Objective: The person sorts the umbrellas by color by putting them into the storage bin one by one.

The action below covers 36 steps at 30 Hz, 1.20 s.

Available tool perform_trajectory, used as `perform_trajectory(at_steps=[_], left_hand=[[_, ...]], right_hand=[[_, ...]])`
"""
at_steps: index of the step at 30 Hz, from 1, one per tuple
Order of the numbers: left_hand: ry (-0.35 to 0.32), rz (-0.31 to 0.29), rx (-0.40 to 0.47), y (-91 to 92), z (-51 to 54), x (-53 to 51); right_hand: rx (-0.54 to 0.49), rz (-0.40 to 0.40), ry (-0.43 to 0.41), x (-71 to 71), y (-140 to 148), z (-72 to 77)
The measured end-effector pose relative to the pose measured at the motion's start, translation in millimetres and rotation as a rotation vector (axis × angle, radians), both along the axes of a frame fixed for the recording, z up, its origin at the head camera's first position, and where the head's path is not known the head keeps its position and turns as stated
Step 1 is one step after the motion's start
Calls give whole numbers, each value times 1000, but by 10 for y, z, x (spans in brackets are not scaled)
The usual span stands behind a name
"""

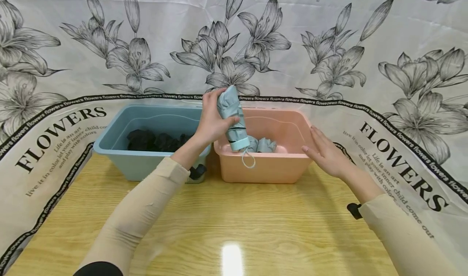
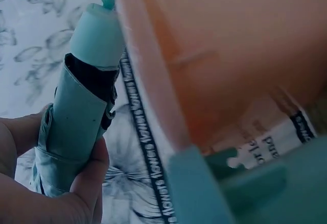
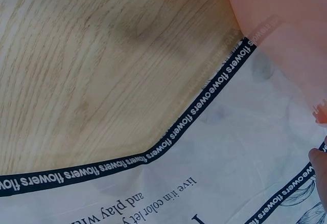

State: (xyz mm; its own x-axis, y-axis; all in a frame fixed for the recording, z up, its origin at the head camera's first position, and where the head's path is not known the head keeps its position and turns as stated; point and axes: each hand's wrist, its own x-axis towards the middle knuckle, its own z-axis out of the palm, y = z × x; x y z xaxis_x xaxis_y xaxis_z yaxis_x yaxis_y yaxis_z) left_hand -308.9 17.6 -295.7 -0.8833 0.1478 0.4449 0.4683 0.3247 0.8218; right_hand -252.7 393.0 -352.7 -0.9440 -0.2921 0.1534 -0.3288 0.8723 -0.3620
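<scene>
A folded light-teal umbrella [image 1: 231, 115] is in my left hand [image 1: 211, 119], tilted over the near left part of the pink bin [image 1: 263, 170]. Its capped handle end and thin wrist loop point down toward the bin's front rim. In the left wrist view, thumb and fingers grip the umbrella's fabric [image 2: 76, 116] below the smooth handle. My right hand [image 1: 329, 154] rests against the right end of the pink bin, with its fingers fairly straight. Inside that bin lies more teal bundled fabric [image 1: 266, 145], like another folded umbrella, partly hidden by the front wall.
Left of the pink bin stands a blue bin [image 1: 146, 162] with black bundled items [image 1: 142, 140] in it. Both bins sit on a wood-grain table [image 1: 204, 223]. A white flower-printed cloth [image 1: 310, 32] hangs behind and lies along the sides.
</scene>
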Motion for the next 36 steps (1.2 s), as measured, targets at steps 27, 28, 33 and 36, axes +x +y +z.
perform_trajectory(at_steps=[27,28,33,36], left_hand=[[-123,-279,-696,416,-332,-595],[-125,-281,-712,434,-342,-594],[-201,-323,-739,498,-438,-575],[-284,-338,-719,509,-490,-563]], right_hand=[[-16,0,10,-17,36,25],[-19,0,9,-18,38,24],[-25,5,-4,-25,28,2],[-17,10,-7,-28,13,-3]])
